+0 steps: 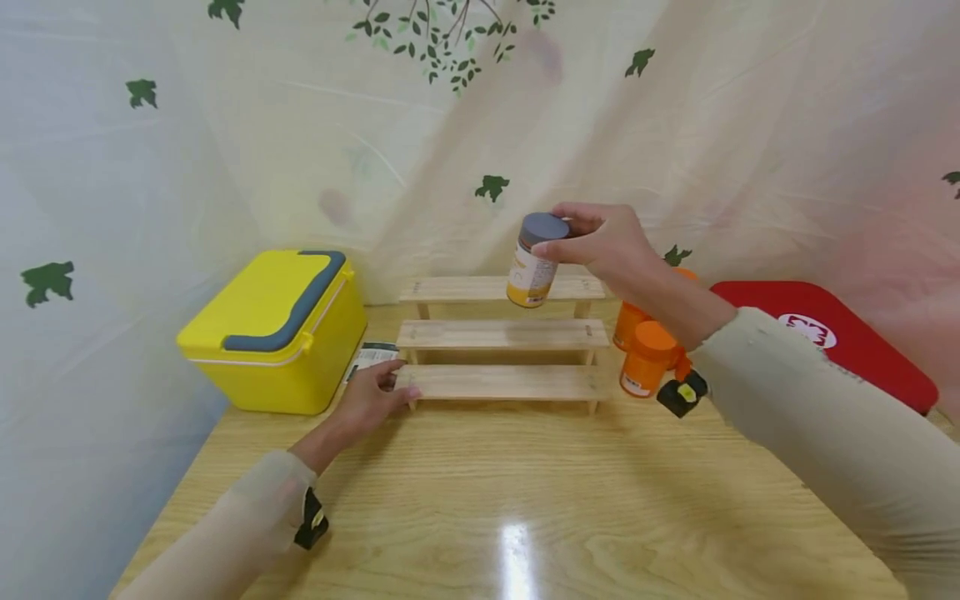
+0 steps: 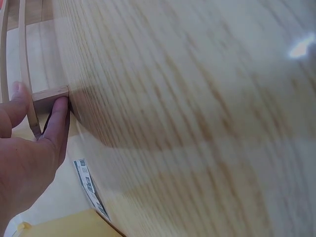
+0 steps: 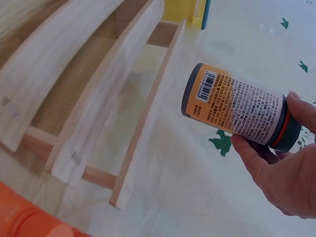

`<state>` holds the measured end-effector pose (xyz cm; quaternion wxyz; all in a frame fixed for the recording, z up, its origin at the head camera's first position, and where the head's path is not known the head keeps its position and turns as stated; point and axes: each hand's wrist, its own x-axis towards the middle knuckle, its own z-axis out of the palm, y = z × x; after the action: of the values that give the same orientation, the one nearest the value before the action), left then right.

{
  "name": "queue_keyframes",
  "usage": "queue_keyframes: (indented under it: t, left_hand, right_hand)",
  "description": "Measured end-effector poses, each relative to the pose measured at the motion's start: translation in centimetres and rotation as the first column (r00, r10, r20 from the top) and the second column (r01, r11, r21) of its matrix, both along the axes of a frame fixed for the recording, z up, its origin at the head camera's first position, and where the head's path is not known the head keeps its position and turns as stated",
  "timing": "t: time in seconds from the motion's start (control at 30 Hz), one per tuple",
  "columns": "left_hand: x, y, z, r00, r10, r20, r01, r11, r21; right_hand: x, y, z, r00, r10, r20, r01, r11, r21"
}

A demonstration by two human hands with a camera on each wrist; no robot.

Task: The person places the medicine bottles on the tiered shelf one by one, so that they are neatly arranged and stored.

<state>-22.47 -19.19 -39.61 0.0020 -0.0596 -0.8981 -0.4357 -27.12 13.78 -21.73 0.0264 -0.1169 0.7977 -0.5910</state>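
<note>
My right hand point(image 1: 609, 237) pinches a pill bottle point(image 1: 530, 273) by its dark grey cap, up in the air over the top step of a three-tier wooden rack point(image 1: 502, 382). White and orange-yellow, the bottle's label shows a barcode and small print in the right wrist view. It hangs nearly upright, tilted slightly. At the rack's left end, my left hand point(image 1: 371, 398) grips the lowest step, thumb against the plank and fingers point(image 2: 58, 118) against the wooden end piece. All three steps hold nothing.
Left of the rack stands a yellow box point(image 1: 273, 333) with a grey handle; a printed card point(image 1: 372, 357) lies between them. Orange pill bottles point(image 1: 647, 358) stand to the right, partly behind my right forearm. Farther right is a red case point(image 1: 862, 342). A leaf-printed curtain point(image 1: 420, 167) hangs behind.
</note>
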Motion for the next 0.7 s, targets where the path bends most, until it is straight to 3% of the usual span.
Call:
queue_keyframes:
  t: [0.3, 0.53, 0.7]
  left_hand:
    - [-0.1, -0.2, 0.0, 1.000, 0.002, 0.016, -0.002, 1.000, -0.002]
    - [-0.1, -0.1, 0.2, 0.998, 0.024, 0.061, -0.022, 0.999, -0.032]
    - [0.0, 0.0, 0.3, 0.999, 0.018, 0.039, -0.016, 0.999, -0.033]
  right_hand:
    - [-2.7, -4.2, 0.4, 1.000, 0.016, 0.019, -0.015, 0.998, -0.060]
    - [-3.7, -6.2, 0.3, 1.000, 0.018, 0.003, -0.018, 0.995, -0.099]
    - [-4.2, -7.2, 0.1, 1.000, 0.024, 0.001, -0.024, 0.995, -0.098]
